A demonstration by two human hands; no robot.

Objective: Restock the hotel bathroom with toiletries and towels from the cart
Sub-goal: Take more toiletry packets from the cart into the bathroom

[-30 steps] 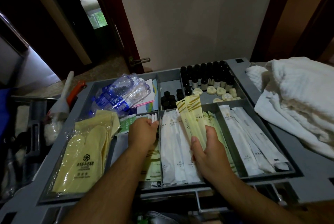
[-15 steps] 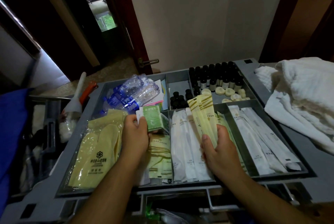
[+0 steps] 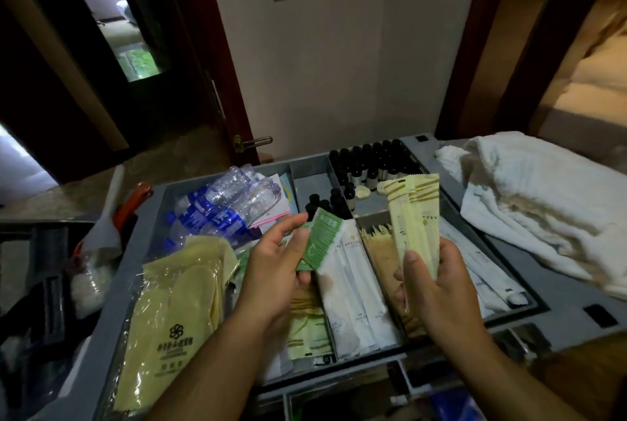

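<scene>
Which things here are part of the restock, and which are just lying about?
Job:
left hand holding green sachets
right hand holding pale yellow packets
white towels
small dark bottles

Lying about:
water bottles
wrapped slippers
door handle

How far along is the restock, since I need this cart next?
Early. Done: nothing delivered that shows; the bathroom is out of view. In hand: left hand holds green packets, right hand holds pale yellow sachets, over the cart tray. Left: white towels lie beside it, small dark bottles sit in their compartment.
</scene>
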